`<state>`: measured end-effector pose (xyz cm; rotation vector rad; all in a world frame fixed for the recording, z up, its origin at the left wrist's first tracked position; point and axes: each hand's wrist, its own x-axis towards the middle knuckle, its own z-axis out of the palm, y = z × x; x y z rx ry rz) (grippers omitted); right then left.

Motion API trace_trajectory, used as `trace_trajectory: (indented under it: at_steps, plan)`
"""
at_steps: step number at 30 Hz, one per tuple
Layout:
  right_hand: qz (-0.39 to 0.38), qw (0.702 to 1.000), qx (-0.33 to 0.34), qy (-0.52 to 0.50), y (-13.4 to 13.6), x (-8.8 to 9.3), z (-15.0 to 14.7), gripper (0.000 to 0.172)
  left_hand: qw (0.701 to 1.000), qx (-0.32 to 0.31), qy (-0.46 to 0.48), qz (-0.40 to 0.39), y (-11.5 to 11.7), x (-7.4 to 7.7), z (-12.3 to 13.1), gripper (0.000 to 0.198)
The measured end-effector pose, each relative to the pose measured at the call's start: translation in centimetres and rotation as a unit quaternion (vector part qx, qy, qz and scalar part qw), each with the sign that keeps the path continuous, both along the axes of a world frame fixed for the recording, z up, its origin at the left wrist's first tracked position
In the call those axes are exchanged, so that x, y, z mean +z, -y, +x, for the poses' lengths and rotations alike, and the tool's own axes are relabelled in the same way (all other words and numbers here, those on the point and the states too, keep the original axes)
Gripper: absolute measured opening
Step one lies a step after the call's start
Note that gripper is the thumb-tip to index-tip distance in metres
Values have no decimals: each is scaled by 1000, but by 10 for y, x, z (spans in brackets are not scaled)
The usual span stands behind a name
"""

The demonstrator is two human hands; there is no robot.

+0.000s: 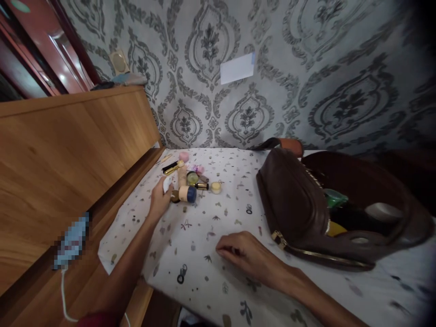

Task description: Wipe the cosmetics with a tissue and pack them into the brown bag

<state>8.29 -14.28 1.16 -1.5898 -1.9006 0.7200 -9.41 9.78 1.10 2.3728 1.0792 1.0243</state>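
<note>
My left hand (159, 197) is closed on a small white object (167, 184), whose kind I cannot make out, at the left edge of a group of cosmetics. Close to its fingers lie a round brown-gold item (175, 196) and a jar with a dark blue lid (188, 194), tipped on its side. Around these are a beige tube (182, 176), a greenish round jar (192, 177), a black-and-gold tube (201, 186) and a small yellow pot (215, 187). My right hand (247, 252) rests on the patterned cloth (204, 231), fingers curled together, with nothing seen in them.
A brown leather bag (294, 195) stands unzipped on the right, with a green item (335, 198) and other things inside. Wooden furniture (78, 145) borders the left side. A pink pot (184, 156) sits toward the patterned wall (211, 104). A white cable (63, 295) hangs at lower left.
</note>
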Motion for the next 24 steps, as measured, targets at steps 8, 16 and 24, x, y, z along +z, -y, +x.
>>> trace_trajectory:
  at_steps: [8, 16, 24]
  plan:
    - [-14, 999, 16, -48, -11, -14, -20, 22, 989, 47, -136, 29, -6, -34, -29, 27]
    - [123, 985, -119, -8, -56, -28, -29, 35, 987, 20, -160, -9, -2, -32, -39, 34]
    - [123, 976, -161, 80, -154, -29, -48, 55, 992, 17, -105, -67, 19, -30, -61, 36]
